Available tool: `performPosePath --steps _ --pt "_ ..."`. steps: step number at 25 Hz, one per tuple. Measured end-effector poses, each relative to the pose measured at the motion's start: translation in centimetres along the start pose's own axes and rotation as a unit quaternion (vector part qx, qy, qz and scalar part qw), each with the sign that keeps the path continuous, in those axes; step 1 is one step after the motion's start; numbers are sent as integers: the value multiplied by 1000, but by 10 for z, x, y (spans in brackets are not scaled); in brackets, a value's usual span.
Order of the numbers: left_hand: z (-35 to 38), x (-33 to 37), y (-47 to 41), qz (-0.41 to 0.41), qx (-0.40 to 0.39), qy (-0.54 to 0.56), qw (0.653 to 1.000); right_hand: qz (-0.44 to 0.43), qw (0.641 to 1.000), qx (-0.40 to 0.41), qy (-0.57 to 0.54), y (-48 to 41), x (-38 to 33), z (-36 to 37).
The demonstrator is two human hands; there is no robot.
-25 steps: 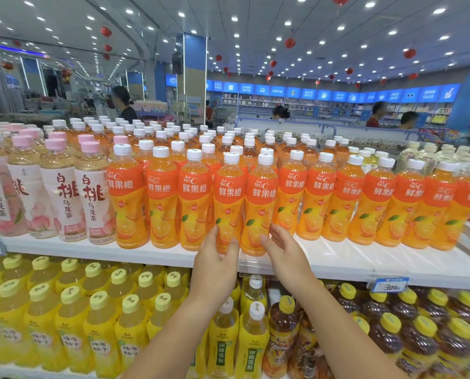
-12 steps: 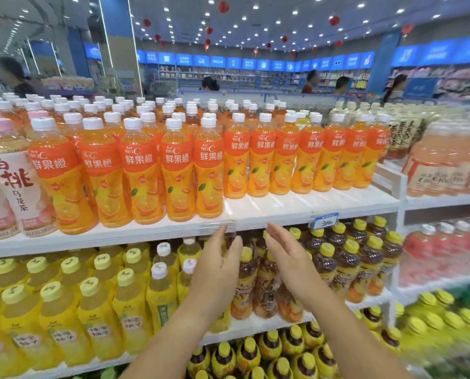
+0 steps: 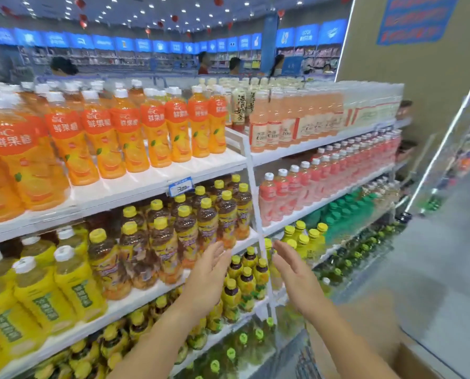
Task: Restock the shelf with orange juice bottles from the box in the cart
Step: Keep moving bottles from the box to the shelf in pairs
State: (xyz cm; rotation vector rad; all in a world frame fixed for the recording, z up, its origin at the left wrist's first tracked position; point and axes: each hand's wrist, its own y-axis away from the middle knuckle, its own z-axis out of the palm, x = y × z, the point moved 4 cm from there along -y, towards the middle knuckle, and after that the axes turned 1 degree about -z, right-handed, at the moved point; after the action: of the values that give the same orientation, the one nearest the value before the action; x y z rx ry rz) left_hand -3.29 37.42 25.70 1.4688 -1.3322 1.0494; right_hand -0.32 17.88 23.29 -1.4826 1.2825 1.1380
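Head view: the juice bottles (image 3: 124, 132) stand in a packed row on the top shelf (image 3: 173, 170), at about ten o'clock. A strip of bare board runs in front of them. Judging by that, most of the restocking looks done, though there seems to be room for more at the front. How many bottles remain cannot be told, because the box (image 3: 378, 332) at five o'clock is blurred and its inside is hidden. Both hands are empty and uncurled, and neither touches a bottle. The left hand (image 3: 209, 272), near six o'clock, holds straight fingers upward with the palm turned inward, in front of the tea bottles (image 3: 184, 231). The right hand (image 3: 296, 274) is at its three o'clock, well apart, with its palm facing the left hand's and its fingers relaxed. A reach down toward the box seems likely next.
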Motion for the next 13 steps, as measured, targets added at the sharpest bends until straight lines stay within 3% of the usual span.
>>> performPosePath --steps 6,13 --pt "160 4 -5 -4 -117 -33 993 71 989 131 -1 61 86 -139" --pt "328 -28 -16 -32 -290 -87 953 188 940 286 -4 138 184 -239"
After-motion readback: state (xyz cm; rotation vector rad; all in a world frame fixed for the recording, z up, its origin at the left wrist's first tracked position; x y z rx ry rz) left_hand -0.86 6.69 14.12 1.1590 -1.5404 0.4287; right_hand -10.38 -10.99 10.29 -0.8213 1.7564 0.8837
